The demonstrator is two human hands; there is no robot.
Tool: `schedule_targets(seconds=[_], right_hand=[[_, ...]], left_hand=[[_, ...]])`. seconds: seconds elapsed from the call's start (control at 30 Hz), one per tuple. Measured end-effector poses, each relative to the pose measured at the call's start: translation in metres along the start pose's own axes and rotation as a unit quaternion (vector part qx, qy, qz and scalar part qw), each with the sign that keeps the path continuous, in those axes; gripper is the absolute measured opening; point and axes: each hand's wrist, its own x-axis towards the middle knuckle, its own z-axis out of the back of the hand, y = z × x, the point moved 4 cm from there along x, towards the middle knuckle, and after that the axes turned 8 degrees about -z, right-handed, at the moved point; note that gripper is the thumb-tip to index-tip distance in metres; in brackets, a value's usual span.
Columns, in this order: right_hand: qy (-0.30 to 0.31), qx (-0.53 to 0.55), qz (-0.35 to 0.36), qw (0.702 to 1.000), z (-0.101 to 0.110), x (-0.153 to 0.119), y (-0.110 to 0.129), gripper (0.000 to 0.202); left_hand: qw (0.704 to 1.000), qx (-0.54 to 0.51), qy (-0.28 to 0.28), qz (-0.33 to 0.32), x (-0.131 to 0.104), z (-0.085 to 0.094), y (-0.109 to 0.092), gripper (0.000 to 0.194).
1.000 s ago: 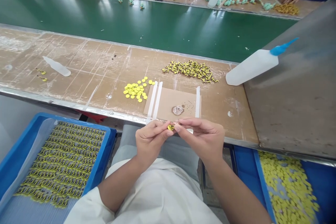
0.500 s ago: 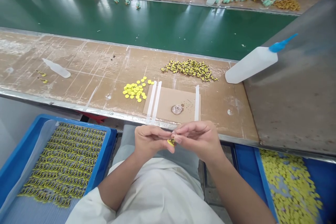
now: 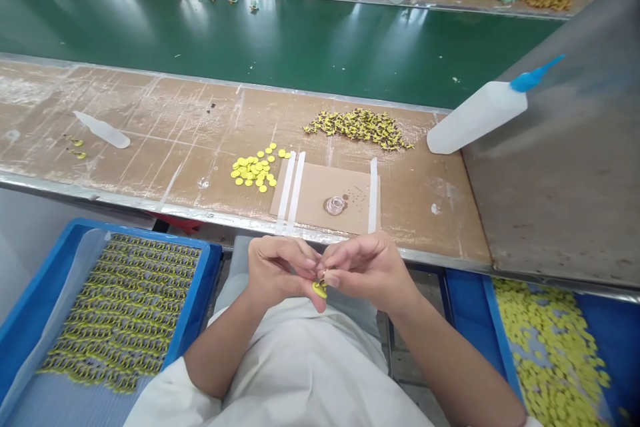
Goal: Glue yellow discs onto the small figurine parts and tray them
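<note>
Off the near edge of the bench (image 3: 425, 227), the left hand (image 3: 280, 271), thumb spread, its hold unclear, and the right hand (image 3: 363, 275), fingertips pinching a small yellow disc (image 3: 319, 290), have sunk nearer; more disc shows now, suggesting handling mid-course.

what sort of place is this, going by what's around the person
Probably a small-parts assembly workshop or factory line: a long green belt runs between two workbenches, a blue tray holds rows of near-identical pieces, and co-workers' hands show across the way.
</note>
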Motion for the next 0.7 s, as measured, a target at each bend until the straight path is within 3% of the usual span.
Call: schedule_targets(seconds=[0.43, 0.7], right_hand=[[-0.026, -0.038, 0.034, 0.998, 0.0039, -0.003, 0.0018, 0.014], [0.004, -0.022, 0.014, 1.0, 0.0046, -0.001, -0.0015, 0.012]], left_hand=[[1.0, 0.024, 0.002, 0.0, -0.0031, 0.0036, 0.0028, 0.028], [0.999, 0.047, 0.009, -0.015, -0.0024, 0.0033, -0.0013, 0.026]])
